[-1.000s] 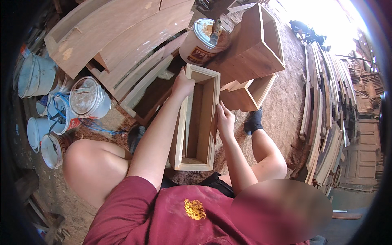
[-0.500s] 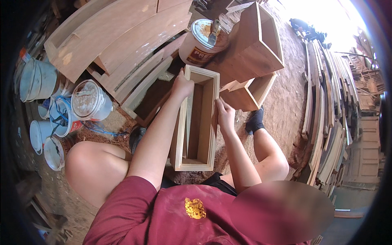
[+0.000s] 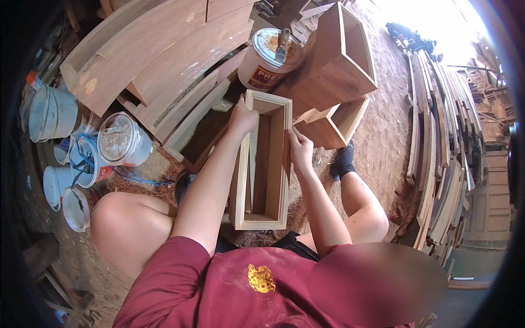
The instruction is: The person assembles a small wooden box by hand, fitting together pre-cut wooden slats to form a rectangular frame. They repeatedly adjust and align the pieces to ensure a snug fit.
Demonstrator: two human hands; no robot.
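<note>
A long, narrow wooden box (image 3: pixel 260 224) with its open side facing me is held between my knees, tilted away. My left hand (image 3: pixel 244 117) is closed over its left wall near the far corner, fingers partly hidden behind the wood. Lower along the opposite wall, my right hand (image 3: pixel 300 148) grips the outer side, with the fingertips out of sight. The inside of the box shows bare brown panels and a pale strip along the left.
Beyond the box stands a lidded paint bucket (image 3: pixel 268 63) with a brush (image 3: pixel 282 46) on top. Similar wooden boxes (image 3: pixel 322 68) are stacked at right of it. Large wooden panels (image 3: pixel 164 54) and several buckets (image 3: pixel 123 139) fill the left; stacked planks (image 3: pixel 432 142) line the right.
The view has shifted slightly, so the buckets at left appear a little lower and farther right. Both hands keep the same hold on the box.
</note>
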